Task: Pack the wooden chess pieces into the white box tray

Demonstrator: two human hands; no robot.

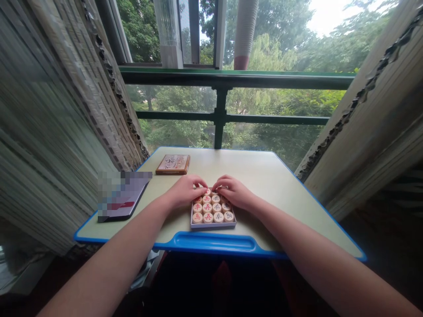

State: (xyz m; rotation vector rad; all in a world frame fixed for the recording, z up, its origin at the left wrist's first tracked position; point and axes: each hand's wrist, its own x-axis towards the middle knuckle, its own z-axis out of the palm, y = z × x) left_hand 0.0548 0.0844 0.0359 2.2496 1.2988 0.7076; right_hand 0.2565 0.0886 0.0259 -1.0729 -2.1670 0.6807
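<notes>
A shallow white box [213, 226] stands on the table near its front edge, filled with rows of round wooden Chinese chess pieces [207, 207]. Red characters mark the pieces on the left, dark ones those on the right. At the box's far left, my left hand [186, 190] has thumb and fingers closed around a red-marked piece in the back row. My right hand [234, 192] comes in from the other side, its thumb and fingers curled on a dark-marked piece [214, 192] there. My fingers partly cover the back row.
A patterned box lid [172, 164] lies at the back left of the blue-edged table [264, 176]. Left of my forearm is a dark tablet or phone [127, 200], partly blurred out. A blue tray groove [214, 242] runs along the front. Curtains [66, 110] and a green railing [220, 79] surround the table.
</notes>
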